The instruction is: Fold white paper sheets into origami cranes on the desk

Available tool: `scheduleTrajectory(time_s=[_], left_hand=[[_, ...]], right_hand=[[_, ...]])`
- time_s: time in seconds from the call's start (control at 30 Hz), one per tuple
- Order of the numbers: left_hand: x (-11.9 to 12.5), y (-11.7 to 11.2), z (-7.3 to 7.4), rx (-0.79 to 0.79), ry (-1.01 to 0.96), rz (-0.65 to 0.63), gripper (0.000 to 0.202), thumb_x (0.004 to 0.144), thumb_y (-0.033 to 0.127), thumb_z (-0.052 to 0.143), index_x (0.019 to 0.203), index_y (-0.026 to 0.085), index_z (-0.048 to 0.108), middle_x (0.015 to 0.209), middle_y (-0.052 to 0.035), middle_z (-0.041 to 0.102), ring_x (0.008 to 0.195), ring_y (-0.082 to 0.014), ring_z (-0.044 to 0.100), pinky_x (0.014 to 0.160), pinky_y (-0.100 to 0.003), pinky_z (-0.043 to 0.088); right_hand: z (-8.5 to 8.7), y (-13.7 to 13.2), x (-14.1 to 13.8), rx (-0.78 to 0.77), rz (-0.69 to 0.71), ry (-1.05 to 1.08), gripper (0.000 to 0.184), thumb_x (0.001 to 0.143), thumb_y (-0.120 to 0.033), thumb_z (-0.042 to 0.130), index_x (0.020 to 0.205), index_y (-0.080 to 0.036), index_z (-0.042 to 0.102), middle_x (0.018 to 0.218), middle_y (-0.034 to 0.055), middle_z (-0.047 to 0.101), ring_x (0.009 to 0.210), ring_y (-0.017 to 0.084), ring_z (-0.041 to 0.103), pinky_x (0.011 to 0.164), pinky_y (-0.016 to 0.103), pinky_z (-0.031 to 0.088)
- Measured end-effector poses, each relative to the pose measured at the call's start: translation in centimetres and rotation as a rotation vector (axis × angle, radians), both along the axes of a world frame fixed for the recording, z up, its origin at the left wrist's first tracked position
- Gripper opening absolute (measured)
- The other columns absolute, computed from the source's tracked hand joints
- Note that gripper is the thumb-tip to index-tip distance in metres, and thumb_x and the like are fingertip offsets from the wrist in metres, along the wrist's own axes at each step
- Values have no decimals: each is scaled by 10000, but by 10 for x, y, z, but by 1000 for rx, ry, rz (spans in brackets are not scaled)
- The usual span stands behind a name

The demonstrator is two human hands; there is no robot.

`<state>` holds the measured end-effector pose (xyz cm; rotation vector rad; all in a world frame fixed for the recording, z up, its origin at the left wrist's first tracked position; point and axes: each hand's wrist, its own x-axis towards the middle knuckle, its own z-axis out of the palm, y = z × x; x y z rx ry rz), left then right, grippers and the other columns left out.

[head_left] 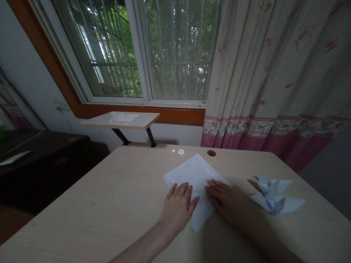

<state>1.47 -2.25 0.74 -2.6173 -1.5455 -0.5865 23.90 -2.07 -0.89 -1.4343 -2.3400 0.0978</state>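
Note:
A sheet of white paper [192, 175] lies on the light wood desk [82, 208], folded into a diamond shape with one corner pointing away from me. My left hand [178, 210] rests flat on its near left side, fingers slightly spread. My right hand [225, 197] presses on its right edge, fingertips on the paper and pointing left. Neither hand grips the sheet. To the right of my right hand lies a finished-looking origami crane [272, 195] of pale paper, though it may be two overlapping pieces.
A round grommet hole [211, 153] pierces the desk's far edge. Beyond stands a small shelf [145, 120] holding a white tissue [124, 117]. A dark cabinet [41, 157] sits left, and a patterned curtain [274, 73] hangs right beside a barred window [137, 47].

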Motion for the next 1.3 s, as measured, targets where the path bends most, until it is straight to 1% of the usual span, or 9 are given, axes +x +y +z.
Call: scheduleTrajectory(time_s=[0.3, 0.43, 0.6, 0.8, 0.9, 1.03, 1.1, 1.2, 1.3], left_hand=[[-10, 14, -11, -114, 7, -15, 572, 953, 535, 423, 1337, 116, 495, 1442, -175, 439, 1350, -311, 392, 1118, -521, 311], [-15, 21, -10, -168, 30, -57, 602, 927, 535, 485, 1380, 140, 453, 1482, -158, 374, 1377, -299, 342, 1136, -509, 280], [-16, 24, -7, -179, 26, -65, 481, 949, 401, 515, 1356, 146, 483, 1465, -140, 411, 1371, -267, 362, 1135, -481, 299], [-15, 23, -15, -154, -34, -89, 333, 980, 210, 444, 1295, 194, 552, 1437, -90, 471, 1314, -212, 459, 1082, -379, 409], [-17, 22, -16, -200, -44, -92, 388, 953, 102, 412, 1302, 203, 550, 1435, -77, 476, 1313, -202, 460, 1079, -361, 414], [-18, 21, -12, -235, -16, -117, 568, 849, -48, 382, 1332, 216, 520, 1458, -57, 449, 1339, -179, 422, 1099, -330, 388], [-16, 21, -12, -221, -14, -127, 511, 876, -10, 396, 1326, 195, 526, 1447, -73, 463, 1344, -190, 415, 1117, -352, 364], [-12, 21, -11, -180, -53, -133, 351, 970, 188, 431, 1303, 172, 543, 1417, -105, 494, 1341, -228, 419, 1134, -433, 321], [-11, 20, -10, -173, -85, -156, 409, 979, 377, 460, 1320, 159, 522, 1421, -132, 482, 1352, -255, 400, 1128, -478, 310]], right_hand=[[12, -4, -2, -45, 69, -65, 364, 959, -311, 430, 1274, -245, 600, 1358, 38, 559, 1323, 231, 435, 1138, 489, 296], [9, -6, -2, -29, 90, -115, 379, 959, -291, 428, 1298, -216, 580, 1380, 71, 531, 1315, 240, 443, 1118, 472, 334], [1, -7, -4, 35, 102, -198, 395, 959, -262, 425, 1321, -172, 555, 1390, 123, 512, 1282, 272, 480, 1067, 474, 404], [-7, -9, -9, 82, 90, -284, 383, 951, -234, 430, 1293, -146, 579, 1331, 157, 558, 1206, 297, 556, 980, 466, 489], [0, -13, -7, 54, 98, -231, 381, 952, -240, 421, 1286, -165, 589, 1308, 127, 583, 1194, 280, 568, 977, 451, 495], [23, -16, -1, -55, 123, -143, 381, 952, -289, 428, 1294, -223, 584, 1297, 59, 602, 1198, 226, 568, 1051, 421, 431], [34, -15, 3, -110, 156, -99, 373, 951, -323, 435, 1286, -263, 587, 1297, 21, 606, 1235, 203, 535, 1098, 419, 370], [42, -12, 5, -189, 178, -75, 386, 949, -354, 435, 1297, -260, 575, 1342, 13, 567, 1317, 209, 440, 1130, 448, 308], [42, -10, 4, -237, 156, -79, 428, 939, -391, 456, 1338, -258, 530, 1418, 32, 480, 1353, 222, 385, 1124, 464, 307]])
